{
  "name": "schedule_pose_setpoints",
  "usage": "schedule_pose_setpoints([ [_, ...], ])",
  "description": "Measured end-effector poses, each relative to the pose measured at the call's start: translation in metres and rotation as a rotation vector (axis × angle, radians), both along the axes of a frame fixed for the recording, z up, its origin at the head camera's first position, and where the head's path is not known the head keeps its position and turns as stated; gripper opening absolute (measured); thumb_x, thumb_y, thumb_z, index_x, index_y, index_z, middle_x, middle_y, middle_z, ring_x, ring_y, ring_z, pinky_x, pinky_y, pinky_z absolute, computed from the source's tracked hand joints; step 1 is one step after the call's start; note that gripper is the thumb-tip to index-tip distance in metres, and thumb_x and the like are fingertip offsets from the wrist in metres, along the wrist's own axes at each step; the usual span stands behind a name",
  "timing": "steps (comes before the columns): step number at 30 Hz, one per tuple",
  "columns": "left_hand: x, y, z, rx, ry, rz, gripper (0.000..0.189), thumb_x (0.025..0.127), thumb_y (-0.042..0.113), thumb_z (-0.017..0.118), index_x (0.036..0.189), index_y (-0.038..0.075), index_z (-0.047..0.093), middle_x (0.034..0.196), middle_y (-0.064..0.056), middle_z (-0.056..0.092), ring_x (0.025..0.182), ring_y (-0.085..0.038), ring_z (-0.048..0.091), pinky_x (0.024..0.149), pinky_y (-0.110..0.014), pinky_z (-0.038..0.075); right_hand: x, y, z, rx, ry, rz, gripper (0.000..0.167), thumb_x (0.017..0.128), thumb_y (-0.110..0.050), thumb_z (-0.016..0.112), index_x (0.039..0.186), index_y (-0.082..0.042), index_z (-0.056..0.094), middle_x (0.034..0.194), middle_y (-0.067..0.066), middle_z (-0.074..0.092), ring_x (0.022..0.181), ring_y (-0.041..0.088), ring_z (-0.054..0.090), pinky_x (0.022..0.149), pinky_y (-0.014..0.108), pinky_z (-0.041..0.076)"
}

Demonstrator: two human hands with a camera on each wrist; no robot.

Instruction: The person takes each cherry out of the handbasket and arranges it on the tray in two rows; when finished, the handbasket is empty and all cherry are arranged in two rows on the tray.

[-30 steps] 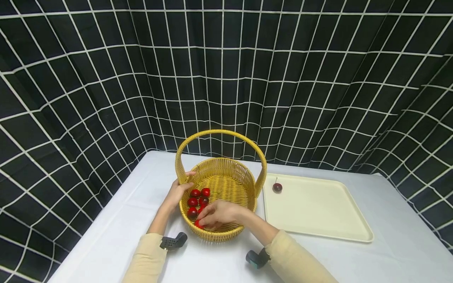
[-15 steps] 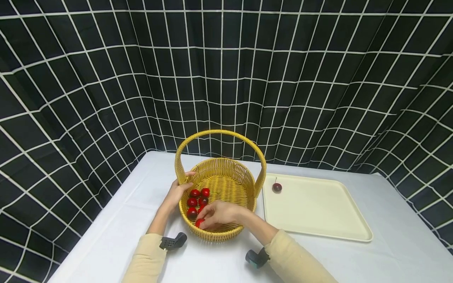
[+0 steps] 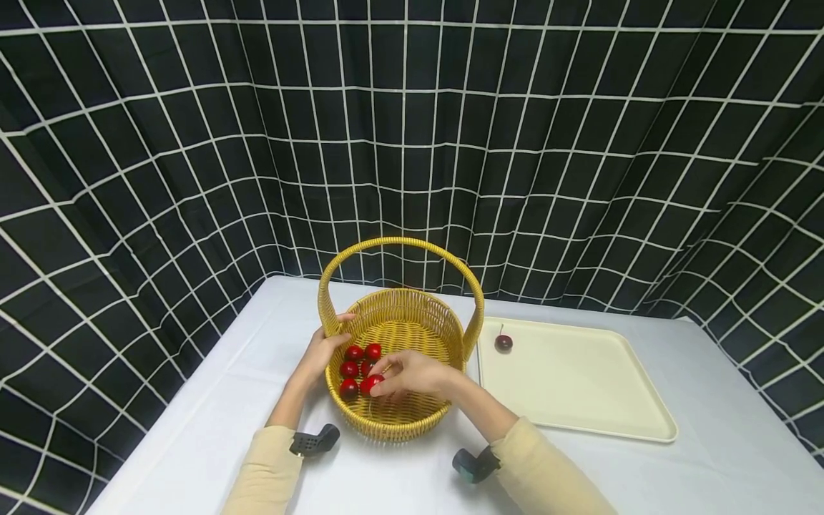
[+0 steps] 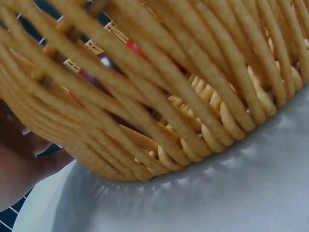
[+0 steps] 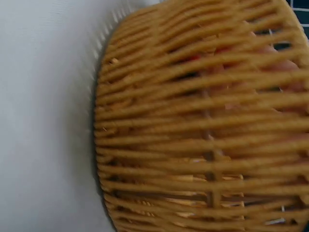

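Observation:
In the head view, a yellow wicker basket (image 3: 412, 428) with a tall arched handle stands on the table. My left hand (image 3: 318, 354) holds its left rim near the foot of the handle; part of that hand also shows at the left edge of the left wrist view, against the weave. Inside the basket, my right hand (image 3: 412, 375) pinches a red cherry (image 3: 371, 385) between thumb and fingers. Several more cherries (image 3: 349, 369) lie at the basket's left side. In the right wrist view, the basket wall (image 5: 193, 116) mostly covers the right hand.
A cream rectangular tray (image 3: 579, 379) lies right of the basket, with one dark cherry (image 3: 503, 343) and its stem near the far left corner. White cloth (image 3: 219, 400) covers the table. A black curtain (image 3: 405, 114) with white grid lines hangs behind.
My right hand has moved up and slightly right from the basket's near side, bringing the pinched cherry with it. The left hand keeps its hold on the rim.

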State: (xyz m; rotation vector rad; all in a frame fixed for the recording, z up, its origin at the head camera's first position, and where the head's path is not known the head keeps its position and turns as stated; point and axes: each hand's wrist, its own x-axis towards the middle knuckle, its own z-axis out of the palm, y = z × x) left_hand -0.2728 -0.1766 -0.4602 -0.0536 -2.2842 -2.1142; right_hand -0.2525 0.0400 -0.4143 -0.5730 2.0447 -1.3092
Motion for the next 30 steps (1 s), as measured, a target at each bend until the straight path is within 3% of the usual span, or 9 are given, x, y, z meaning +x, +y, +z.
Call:
schedule_pose_setpoints([
  [7,0.001,0.000,0.000,-0.014,-0.001,0.003,0.043,0.091,0.004,0.048,0.134,0.002,0.049,0.142,-0.021,0.042,0.132,-0.037,0.036,0.110,-0.052,0.020,-0.004,0.012,0.007,-0.140,-0.115,-0.023,0.033,0.085,-0.007,0.070,0.116,0.003,0.061,0.093,0.014,0.067,0.092,0.036,0.066,0.082,0.041,0.053],
  [21,0.000,0.000,0.001,-0.002,0.002,-0.002,0.044,0.090,0.003,0.048,0.134,0.002,0.048,0.142,-0.022,0.042,0.131,-0.037,0.036,0.110,-0.052,0.019,-0.007,0.044,0.012,-0.207,-0.090,-0.052,0.033,0.085,-0.009,0.071,0.113,0.004,0.060,0.095,0.011,0.067,0.097,0.032,0.065,0.087,0.042,0.051],
  [26,0.000,-0.001,0.000,-0.006,0.002,-0.004,0.044,0.090,0.003,0.048,0.135,0.002,0.048,0.143,-0.021,0.041,0.132,-0.037,0.035,0.110,-0.051,0.019,-0.008,0.055,0.014,-0.284,-0.129,-0.041,0.042,0.086,-0.005,0.070,0.122,0.008,0.054,0.100,0.014,0.064,0.103,0.036,0.062,0.089,0.046,0.049],
  [30,0.000,-0.001,0.000,-0.011,-0.006,-0.005,0.044,0.091,0.004,0.047,0.135,0.002,0.048,0.143,-0.021,0.040,0.133,-0.037,0.034,0.111,-0.052,0.017,-0.007,0.067,0.017,-0.255,-0.079,-0.040,0.043,0.086,-0.008,0.070,0.124,0.006,0.055,0.101,0.013,0.065,0.103,0.037,0.062,0.088,0.042,0.051],
])
